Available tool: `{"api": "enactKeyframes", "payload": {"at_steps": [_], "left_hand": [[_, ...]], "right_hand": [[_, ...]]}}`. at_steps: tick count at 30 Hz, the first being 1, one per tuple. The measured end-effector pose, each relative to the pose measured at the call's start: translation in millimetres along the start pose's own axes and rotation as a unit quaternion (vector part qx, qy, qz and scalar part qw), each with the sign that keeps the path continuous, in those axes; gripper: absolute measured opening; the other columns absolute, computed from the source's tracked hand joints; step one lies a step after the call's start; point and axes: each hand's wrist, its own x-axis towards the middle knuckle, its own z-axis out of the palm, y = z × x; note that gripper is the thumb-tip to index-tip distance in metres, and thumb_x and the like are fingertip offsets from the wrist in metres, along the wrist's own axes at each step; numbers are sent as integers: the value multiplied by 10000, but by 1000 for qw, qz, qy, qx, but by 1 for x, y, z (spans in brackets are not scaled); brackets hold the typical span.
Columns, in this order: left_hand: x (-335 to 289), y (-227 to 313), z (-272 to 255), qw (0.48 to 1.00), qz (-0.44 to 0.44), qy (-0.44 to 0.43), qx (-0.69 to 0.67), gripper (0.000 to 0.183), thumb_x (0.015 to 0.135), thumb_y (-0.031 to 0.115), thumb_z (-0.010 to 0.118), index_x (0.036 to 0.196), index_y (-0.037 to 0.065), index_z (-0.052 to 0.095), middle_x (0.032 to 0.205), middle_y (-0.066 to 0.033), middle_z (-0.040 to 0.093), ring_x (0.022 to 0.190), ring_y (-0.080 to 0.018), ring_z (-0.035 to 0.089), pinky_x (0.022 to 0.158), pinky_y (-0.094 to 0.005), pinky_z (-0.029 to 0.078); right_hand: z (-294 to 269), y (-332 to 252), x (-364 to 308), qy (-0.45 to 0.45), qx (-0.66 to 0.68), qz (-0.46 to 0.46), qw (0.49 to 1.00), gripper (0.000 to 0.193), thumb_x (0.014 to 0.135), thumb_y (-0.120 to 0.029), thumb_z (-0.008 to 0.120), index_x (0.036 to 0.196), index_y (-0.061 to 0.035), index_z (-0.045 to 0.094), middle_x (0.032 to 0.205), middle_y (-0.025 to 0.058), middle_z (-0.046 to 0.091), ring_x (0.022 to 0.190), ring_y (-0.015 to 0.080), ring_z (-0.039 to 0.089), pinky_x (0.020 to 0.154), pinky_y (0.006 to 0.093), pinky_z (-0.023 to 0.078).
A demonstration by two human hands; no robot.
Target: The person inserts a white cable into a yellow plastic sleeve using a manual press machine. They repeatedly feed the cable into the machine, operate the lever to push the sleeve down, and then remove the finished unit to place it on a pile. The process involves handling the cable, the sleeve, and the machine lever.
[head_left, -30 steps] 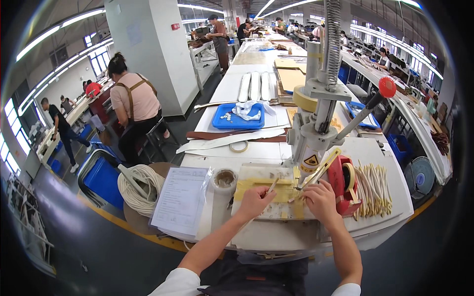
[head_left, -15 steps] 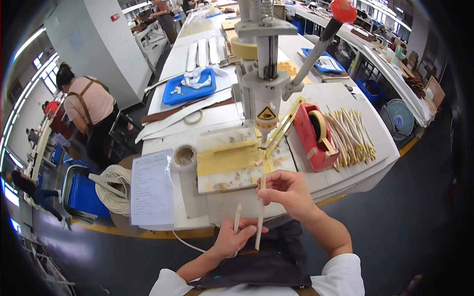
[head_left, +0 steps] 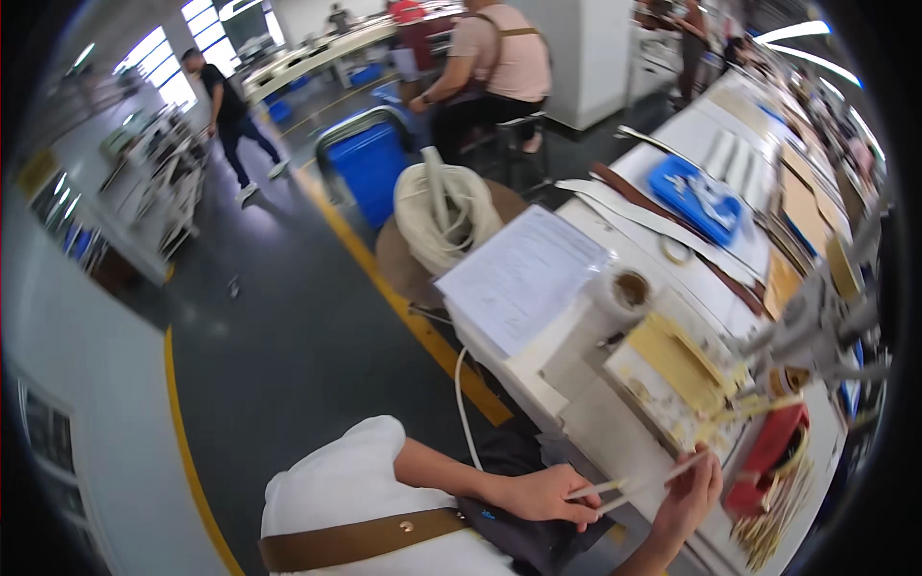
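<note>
At the bottom centre, my left hand (head_left: 549, 494) is closed around an off-white cord (head_left: 597, 489), whose end sticks out past the fingers. My right hand (head_left: 693, 492), just to its right, pinches a short off-white cord piece (head_left: 634, 495). That piece slants down to the left, its lower end close to my left fingertips; I cannot tell whether they touch it. Both hands are over the dark apron at the table's near edge. Beyond my right hand lies a board with yellow tape (head_left: 677, 360), beside a grey lever press (head_left: 821, 312), blurred by motion.
A red tape dispenser (head_left: 764, 466) and a pile of cut cord pieces (head_left: 773, 528) lie right of my hands. A clear roll (head_left: 629, 291) and a printed sheet (head_left: 523, 274) sit on the table. A cord coil (head_left: 437, 216) rests on a round stool. One person sits working; another walks.
The view has swung left and tilted, so the press and table now appear at the right. Both hands still hold their cords, the right hand now farther from the press.
</note>
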Motion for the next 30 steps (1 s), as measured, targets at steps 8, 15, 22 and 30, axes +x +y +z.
{"api": "enactKeyframes", "payload": {"at_steps": [8,15,22,30], "left_hand": [[-7,15,-4,997,-35,-46,42,365,924,128,715,1228,-58,641,973,-72,719,896,-77,650,812,-233,524],[-6,17,-3,991,-127,44,12,311,904,61,745,1178,-67,676,994,-107,738,938,-123,696,877,-265,558],[6,21,-2,990,-135,34,12,218,947,61,695,1105,-87,676,980,-153,740,920,-162,714,822,-259,575],[8,21,2,988,-150,27,20,250,925,64,726,1122,-82,680,987,-137,744,913,-138,711,840,-241,569]], "right_hand": [[-21,1,8,16,58,16,998,246,1018,-219,567,1114,1,618,875,87,672,640,40,580,415,145,385],[6,-2,25,-62,26,81,994,280,1002,-198,602,1092,63,648,895,151,708,587,104,601,499,238,498],[-4,-7,35,-62,54,101,991,271,969,-165,653,1128,55,647,904,108,708,565,82,559,554,229,501],[-3,6,38,-70,56,135,987,255,955,-147,663,1133,35,659,899,102,713,577,97,592,569,230,504]]}}
